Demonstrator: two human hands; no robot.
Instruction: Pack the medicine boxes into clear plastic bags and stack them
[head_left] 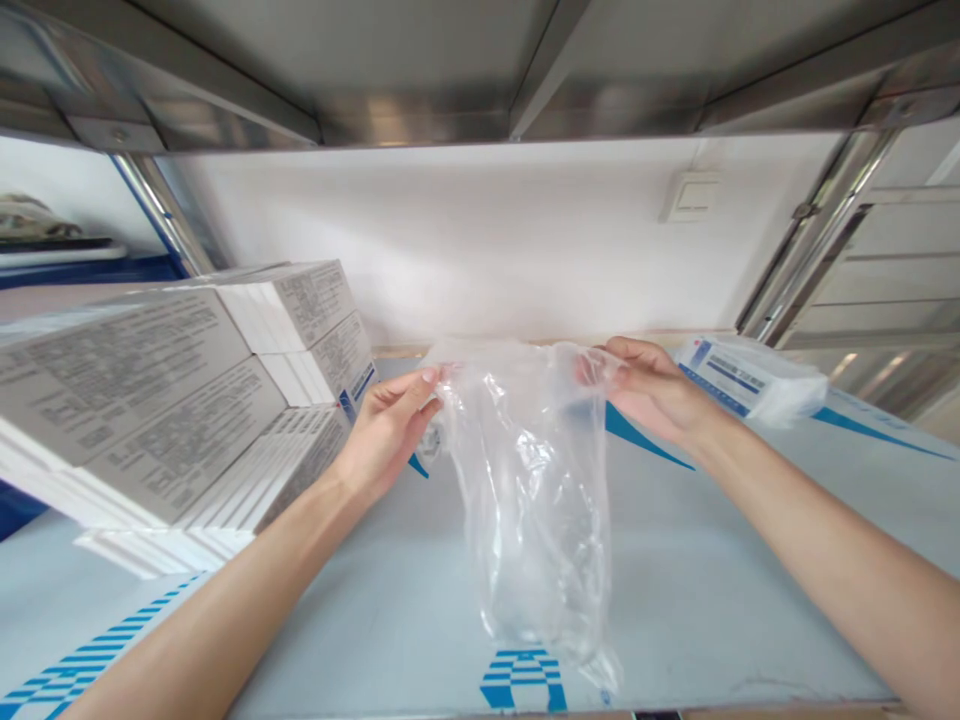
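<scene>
A clear plastic bag hangs between my hands, its lower end toward the front edge of the shelf. My left hand pinches the bag's upper left corner between thumb and fingers. On the other side, my right hand grips the upper right corner, with some fingers seen through the film. The bag looks thin and wrinkled, and I cannot make out anything inside it. Just left of my left hand stand stacked white printed boxes. Beyond my right hand lies a white box in clear plastic wrap.
The shelf surface is light grey-blue with blue printed marks. A metal shelf spans overhead, with metal posts at the sides. On the white wall behind is a switch. A small clear-wrapped item sits partly behind the bag.
</scene>
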